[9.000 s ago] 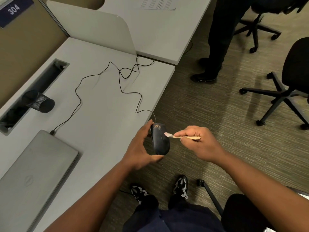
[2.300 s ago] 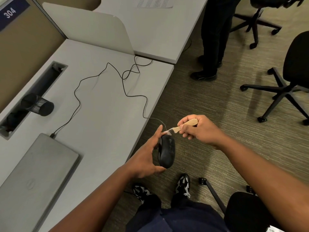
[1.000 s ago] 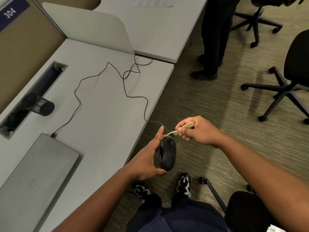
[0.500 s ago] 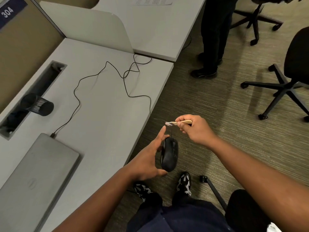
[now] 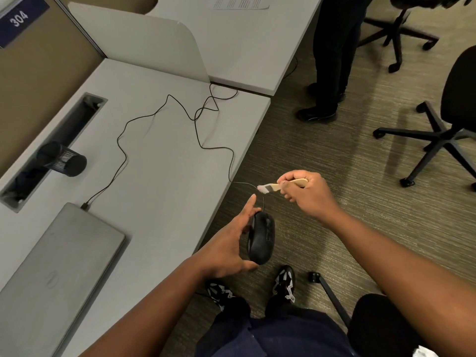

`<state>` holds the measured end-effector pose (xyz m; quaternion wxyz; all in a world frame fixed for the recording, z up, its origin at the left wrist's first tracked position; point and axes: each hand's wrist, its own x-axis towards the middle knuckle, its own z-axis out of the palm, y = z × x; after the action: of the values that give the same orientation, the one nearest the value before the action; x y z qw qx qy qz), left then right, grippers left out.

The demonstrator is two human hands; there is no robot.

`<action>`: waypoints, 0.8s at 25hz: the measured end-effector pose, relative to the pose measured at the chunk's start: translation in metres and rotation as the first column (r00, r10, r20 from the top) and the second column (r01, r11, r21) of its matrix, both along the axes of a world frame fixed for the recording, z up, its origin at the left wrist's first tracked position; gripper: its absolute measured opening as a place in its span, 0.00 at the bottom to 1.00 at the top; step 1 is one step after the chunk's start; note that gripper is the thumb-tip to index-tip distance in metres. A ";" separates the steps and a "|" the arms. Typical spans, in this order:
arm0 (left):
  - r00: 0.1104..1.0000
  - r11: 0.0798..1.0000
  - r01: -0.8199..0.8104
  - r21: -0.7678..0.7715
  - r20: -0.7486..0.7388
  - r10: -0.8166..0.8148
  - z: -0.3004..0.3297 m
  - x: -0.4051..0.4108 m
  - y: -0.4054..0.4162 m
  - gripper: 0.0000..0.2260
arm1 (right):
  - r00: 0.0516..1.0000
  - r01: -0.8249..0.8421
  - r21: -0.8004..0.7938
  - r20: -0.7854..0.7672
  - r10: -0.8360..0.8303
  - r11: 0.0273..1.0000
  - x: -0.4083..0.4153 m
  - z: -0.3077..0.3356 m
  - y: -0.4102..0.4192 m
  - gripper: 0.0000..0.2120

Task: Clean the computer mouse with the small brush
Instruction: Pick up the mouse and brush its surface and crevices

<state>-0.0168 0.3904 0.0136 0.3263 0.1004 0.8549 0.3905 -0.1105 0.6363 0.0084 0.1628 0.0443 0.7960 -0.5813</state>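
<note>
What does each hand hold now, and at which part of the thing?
The left hand holds the black mouse by its two ends, thumb at the near end. The right hand pinches the small brush by its wooden handle.

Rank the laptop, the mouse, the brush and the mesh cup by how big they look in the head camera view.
1. laptop
2. mesh cup and mouse: look alike, and the mouse is nearer the camera, so unranked
3. brush, partly hidden in the right hand
</note>
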 end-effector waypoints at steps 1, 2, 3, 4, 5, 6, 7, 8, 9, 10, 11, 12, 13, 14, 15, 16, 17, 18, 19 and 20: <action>1.000 1.000 0.002 0.002 -0.005 -0.002 0.000 0.000 0.000 0.67 | 0.999 -0.034 -0.012 0.015 0.034 0.999 -0.001 0.002 0.000 0.05; 1.000 1.000 0.003 0.004 -0.008 -0.003 -0.001 0.000 0.000 0.67 | 0.997 -0.067 -0.014 0.026 0.067 0.998 -0.001 0.003 -0.001 0.06; 1.000 1.000 0.003 0.004 -0.008 -0.003 -0.002 0.000 0.000 0.67 | 0.994 -0.098 -0.005 0.036 0.099 0.995 -0.002 0.004 -0.002 0.06; 1.000 1.000 0.002 0.003 -0.006 -0.002 -0.002 0.000 0.000 0.67 | 0.991 -0.126 0.011 0.043 0.125 0.992 -0.004 0.004 -0.003 0.06; 1.000 1.000 0.003 0.001 -0.004 -0.003 -0.002 0.000 0.001 0.67 | 0.989 -0.142 0.028 0.047 0.141 0.989 -0.005 0.003 -0.004 0.07; 1.000 1.000 0.006 -0.002 -0.003 -0.006 -0.002 0.000 0.001 0.67 | 0.989 -0.144 0.043 0.048 0.142 0.989 -0.006 0.002 -0.005 0.07; 1.000 1.000 0.011 -0.006 -0.002 -0.011 -0.002 0.001 0.002 0.67 | 0.990 -0.137 0.055 0.044 0.135 0.989 -0.007 0.001 -0.007 0.07; 1.000 1.000 0.015 -0.008 -0.003 -0.015 -0.002 0.001 0.002 0.67 | 0.991 -0.129 0.068 0.034 0.127 0.989 -0.007 0.000 -0.008 0.07; 1.000 1.000 0.016 -0.010 -0.006 -0.016 -0.001 0.001 0.003 0.67 | 0.993 -0.121 0.083 0.017 0.120 0.989 -0.007 -0.001 -0.010 0.06; 1.000 1.000 0.014 -0.011 -0.009 -0.014 0.000 0.002 0.004 0.67 | 0.994 -0.110 0.096 -0.003 0.111 0.989 -0.007 -0.002 -0.011 0.06; 1.000 1.000 0.010 -0.010 -0.011 -0.010 0.000 0.002 0.005 0.67 | 0.995 -0.096 0.098 -0.021 0.098 0.991 -0.007 -0.003 -0.012 0.06; 1.000 1.000 0.005 -0.009 -0.012 -0.005 0.001 0.002 0.005 0.67 | 0.996 -0.084 0.085 -0.030 0.087 0.993 -0.006 -0.002 -0.013 0.06; 1.000 1.000 0.000 -0.010 -0.011 -0.001 0.001 0.002 0.005 0.67 | 0.996 -0.080 0.060 -0.030 0.082 0.995 -0.006 -0.001 -0.013 0.07; 1.000 1.000 -0.004 -0.011 -0.009 0.004 0.001 0.002 0.004 0.67 | 0.996 -0.089 0.035 -0.021 0.090 0.995 -0.007 0.000 -0.012 0.06; 1.000 1.000 -0.008 -0.013 -0.007 0.008 0.000 0.002 0.004 0.67 | 0.994 -0.113 0.024 -0.008 0.113 0.993 -0.007 0.001 -0.012 0.06; 1.000 1.000 -0.010 -0.013 -0.005 0.010 0.000 0.002 0.003 0.67 | 0.990 -0.144 0.035 0.005 0.144 0.989 -0.007 0.000 -0.010 0.06; 1.000 1.000 -0.012 -0.011 -0.003 0.012 -0.001 0.002 0.002 0.67 | 0.985 -0.170 0.065 0.019 0.169 0.983 -0.007 0.000 -0.009 0.07; 1.000 1.000 -0.015 -0.010 -0.002 0.015 -0.002 0.002 0.001 0.67 | 0.983 -0.182 0.105 0.033 0.179 0.978 -0.006 -0.001 -0.007 0.07; 1.000 1.000 -0.020 -0.008 -0.001 0.020 -0.002 0.002 0.001 0.67 | 0.985 -0.175 0.144 0.040 0.171 0.974 -0.006 -0.002 -0.005 0.07; 1.000 1.000 -0.028 -0.005 -0.001 0.028 -0.002 0.002 0.000 0.67 | 0.988 -0.154 0.173 0.037 0.150 0.973 -0.005 -0.003 -0.003 0.07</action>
<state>-0.0148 0.3908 0.0115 0.3209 0.0877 0.8574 0.3927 -0.1153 0.6333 0.0050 0.2115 0.0044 0.8433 -0.4941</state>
